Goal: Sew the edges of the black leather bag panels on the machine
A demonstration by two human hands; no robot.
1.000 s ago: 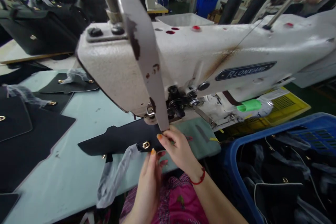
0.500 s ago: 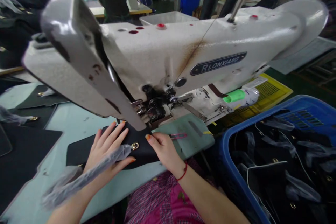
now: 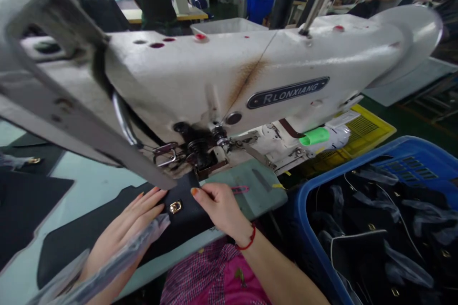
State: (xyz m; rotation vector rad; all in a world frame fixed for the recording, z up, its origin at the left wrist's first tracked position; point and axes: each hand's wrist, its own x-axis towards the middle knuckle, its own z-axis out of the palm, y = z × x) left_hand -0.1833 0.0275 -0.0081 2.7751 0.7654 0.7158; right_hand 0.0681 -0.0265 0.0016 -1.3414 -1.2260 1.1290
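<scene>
A black leather-like panel (image 3: 189,205) lies on the pale green bed of the white sewing machine (image 3: 171,76), its far edge under the needle area. My left hand (image 3: 123,228) rests flat on the panel with fingers stretched out, left of a gold metal clasp (image 3: 175,207). A clear plastic wrap (image 3: 143,240) lies across that hand and forearm. My right hand (image 3: 222,207) pinches the panel's right edge between thumb and bent fingers, close to the needle area. The needle itself is hidden behind the machine's slanted grey arm.
At the right stands a blue basket (image 3: 304,205) holding black pieces with plastic-wrapped fittings. More black panels (image 3: 32,200) lie on the left of the table. Behind the basket is a yellow crate (image 3: 375,121). A pink-edged tool (image 3: 240,189) lies beside my right hand. People work in the background.
The view has shifted, and the machine sits further left. My left hand has slid left and back, and the plastic has slipped off the clasp. My right hand keeps its pinch on the panel.
</scene>
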